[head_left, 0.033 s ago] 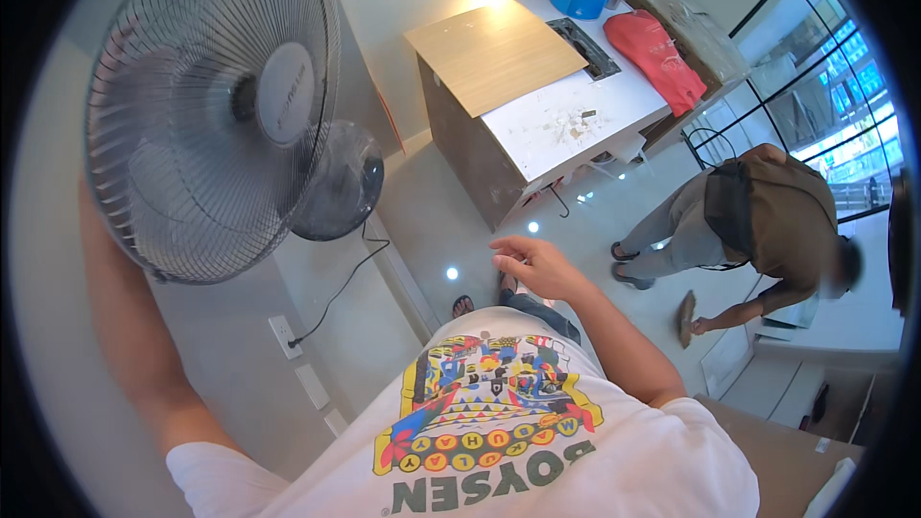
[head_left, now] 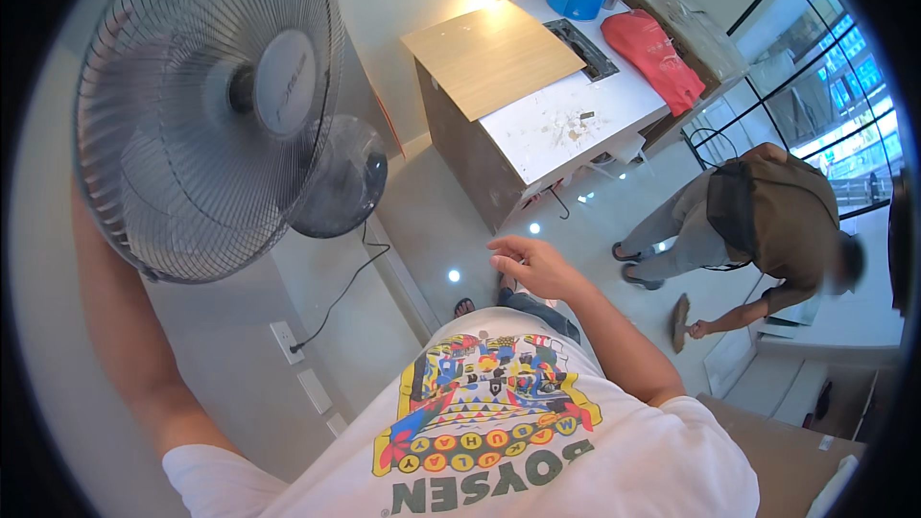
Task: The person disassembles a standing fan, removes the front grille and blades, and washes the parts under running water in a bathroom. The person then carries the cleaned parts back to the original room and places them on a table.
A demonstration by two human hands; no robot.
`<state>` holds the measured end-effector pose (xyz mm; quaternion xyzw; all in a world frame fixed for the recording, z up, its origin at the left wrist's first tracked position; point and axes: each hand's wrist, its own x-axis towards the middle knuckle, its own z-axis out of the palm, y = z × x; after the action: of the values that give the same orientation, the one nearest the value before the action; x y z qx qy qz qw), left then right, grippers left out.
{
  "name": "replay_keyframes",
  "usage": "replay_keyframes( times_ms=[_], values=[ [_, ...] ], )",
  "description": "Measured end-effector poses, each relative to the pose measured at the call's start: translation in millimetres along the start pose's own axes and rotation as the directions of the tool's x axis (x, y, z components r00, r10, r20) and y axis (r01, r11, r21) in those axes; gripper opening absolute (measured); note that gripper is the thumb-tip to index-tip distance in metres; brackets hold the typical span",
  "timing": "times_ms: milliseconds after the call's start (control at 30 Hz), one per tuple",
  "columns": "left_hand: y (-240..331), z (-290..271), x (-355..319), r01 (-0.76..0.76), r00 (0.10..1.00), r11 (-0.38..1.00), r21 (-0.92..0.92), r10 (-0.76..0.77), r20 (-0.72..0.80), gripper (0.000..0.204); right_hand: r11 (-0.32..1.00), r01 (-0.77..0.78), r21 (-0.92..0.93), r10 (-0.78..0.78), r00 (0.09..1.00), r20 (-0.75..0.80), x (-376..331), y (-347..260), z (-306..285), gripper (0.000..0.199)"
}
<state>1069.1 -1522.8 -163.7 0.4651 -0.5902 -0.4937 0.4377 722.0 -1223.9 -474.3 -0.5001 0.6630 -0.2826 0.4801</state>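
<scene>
At the upper left, the left arm reaches up behind the fan (head_left: 206,105), presumably gripping it; the left hand is hidden by the grille, so its state cannot be told. The right hand (head_left: 532,264) hangs free, fingers loosely curled, holding nothing. Risk: the black cord (head_left: 345,283) runs taut-looking to the wall socket (head_left: 286,341); it could snag or pull out. The grille is round grey wire mesh; the base is a dark, glossy disc.
</scene>
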Motion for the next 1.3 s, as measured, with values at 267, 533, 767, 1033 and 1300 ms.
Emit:
replay_keyframes(
  times_ms=[267, 533, 767, 1033, 1300],
  values=[
    [89.0, 97.1, 90.8, -0.256, 0.952, 0.965, 0.058, 0.241, 0.188, 0.038, 0.994, 0.026, 0.109, -0.011, 0.990, -0.140, 58.3, 31.2, -52.6, 0.043],
    [105.1, 227.3, 214.9, -0.305, 0.880, 0.952, -0.017, 0.289, 0.377, 0.038, 0.990, -0.018, 0.143, 0.062, 0.949, -0.309, 109.4, 82.5, -123.1, 0.044],
    [92.0, 321.6, 297.1, -0.279, 0.793, 0.953, -0.119, 0.298, 0.532, 0.038, 0.979, -0.076, 0.189, 0.154, 0.884, -0.441, 149.1, 74.1, -137.4, 0.044],
    [45.0, 383.3, 361.3, -0.187, 0.722, 0.974, -0.125, 0.223, 0.655, 0.039, 0.963, -0.102, 0.249, 0.224, 0.816, -0.533, 183.1, 50.3, -135.3, 0.043],
    [6.8, 396.0, 394.1, -0.156, 0.626, 0.987, -0.037, 0.128, 0.770, 0.051, 0.957, -0.038, 0.288, 0.236, 0.678, -0.696, 209.6, 3.5, -165.1, 0.045]
  ],
)
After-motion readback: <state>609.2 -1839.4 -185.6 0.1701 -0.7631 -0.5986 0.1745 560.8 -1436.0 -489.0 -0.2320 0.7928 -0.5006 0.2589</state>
